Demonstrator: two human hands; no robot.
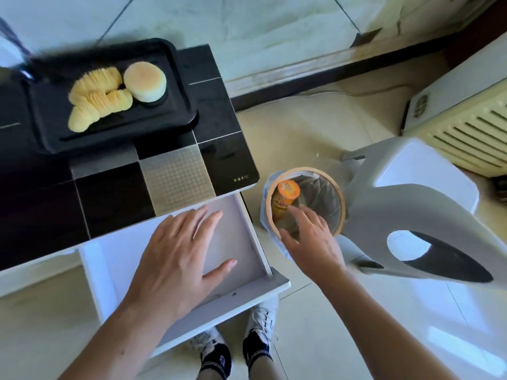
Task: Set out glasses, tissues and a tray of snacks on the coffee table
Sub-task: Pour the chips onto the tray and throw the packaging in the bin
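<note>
black tray: a black rectangular plastic tray [175, 116] lies on the glossy black tiled coffee table [115, 198], at the far side of the table top.
snacks: a fan of thin yellow crisps [96, 98] and a round pale cake [145, 81] lie on the tray, side by side, just touching.
drawer: a white open drawer [247, 215] sticks out of the table at its near edge.
left hand: the left hand [178, 259] is over the drawer, palm down, fingers straight and spread, grasping nothing.
right hand: the right hand [310, 242] is to the right of the table, over a round bin with a tan rim [341, 198]; fingers released, holding nothing.
bin: an orange snack tube [285, 198] stands tilted inside the bin.
stool: a grey plastic stool [411, 215] is just beside the bin, on the side away from the table.
</note>
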